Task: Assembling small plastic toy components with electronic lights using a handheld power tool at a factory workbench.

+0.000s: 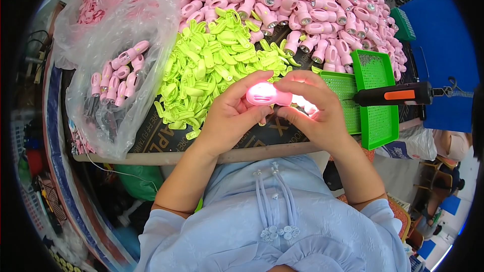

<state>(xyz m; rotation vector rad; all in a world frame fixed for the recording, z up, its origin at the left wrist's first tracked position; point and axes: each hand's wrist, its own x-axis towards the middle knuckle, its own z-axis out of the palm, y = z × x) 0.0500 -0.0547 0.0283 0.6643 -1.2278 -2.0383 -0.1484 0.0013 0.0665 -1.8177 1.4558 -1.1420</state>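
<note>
A lit pink flashlight [261, 95] lies between a person's two hands above the near edge of a dark tabletop [254, 141], its long axis running left to right and its glowing lens end toward the right. The left hand [233, 108] is clamped around the rounded end; the right hand [316, 108] pinches the neck between thumb and fingers, nearer the light. Neither grip stands apart from it.

Just beyond the hands, lime-green plastic pieces [209, 60] lie heaped before a larger mound of pink flashlights [322, 15]. At left, a clear plastic bag [113, 131] holds several more. At right, a green tray [392, 136] carries small grey bits at its far end, while a black-and-orange screwdriver [403, 94] crosses above it.
</note>
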